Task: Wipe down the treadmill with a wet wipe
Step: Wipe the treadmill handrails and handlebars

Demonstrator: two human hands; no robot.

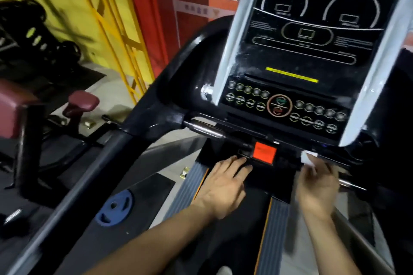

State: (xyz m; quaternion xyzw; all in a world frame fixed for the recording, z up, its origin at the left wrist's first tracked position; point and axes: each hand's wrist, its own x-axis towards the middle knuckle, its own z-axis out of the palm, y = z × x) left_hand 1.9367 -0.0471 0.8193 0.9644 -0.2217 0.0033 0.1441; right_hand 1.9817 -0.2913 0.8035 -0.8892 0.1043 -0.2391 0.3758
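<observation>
The right hand (317, 187) pinches the wet wipe (309, 158) against the treadmill (290, 56) console's lower edge at five o'clock, apparently mid-wipe, while the flat, relaxed left hand (225, 187) likely steadies at six o'clock beside the red stop pad (264, 153).

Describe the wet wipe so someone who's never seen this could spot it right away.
Start at the treadmill's big console and drop to the dark ledge below its buttons. Right of the orange-red square there, the right hand holds the wipe at its fingertips. It is the only small white thing on that black ledge.
</observation>
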